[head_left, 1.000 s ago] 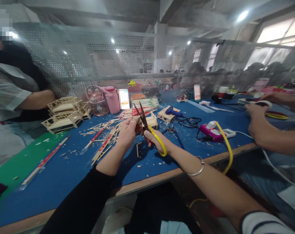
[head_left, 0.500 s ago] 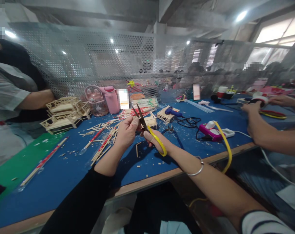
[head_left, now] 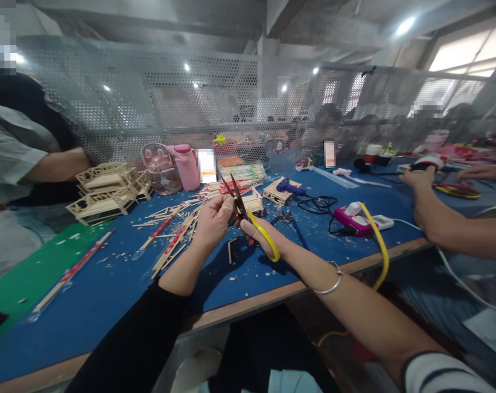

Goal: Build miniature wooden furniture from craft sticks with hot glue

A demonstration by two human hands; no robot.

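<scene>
My right hand [head_left: 259, 230] is closed round a pair of scissors [head_left: 266, 236] with yellow handles. Their dark blades point up and away, slightly apart at the tips. Just left of the blades, my left hand [head_left: 212, 217] is closed in a pinch; what sits between its fingers is hidden. Both hands are raised over the blue table mat [head_left: 108, 295]. Below them lies a short bent piece of wooden stick [head_left: 230, 251] among small offcuts. A loose heap of thin wooden sticks [head_left: 178, 240], some in red-marked wrappers, spreads beside my left hand.
Small wooden frame models [head_left: 102, 202] are stacked at the left, near a pink bottle [head_left: 187, 169]. Behind my right hand are a blue glue gun [head_left: 291, 187], blue-handled pliers [head_left: 299, 232] and a purple power strip [head_left: 352, 221] with cables. A co-worker's arm [head_left: 448, 218] reaches in from the right.
My hands and the scissors stay almost where they were. At the right, the co-worker's hands have shifted, and the white and dark object they handle has moved left and tilted.
</scene>
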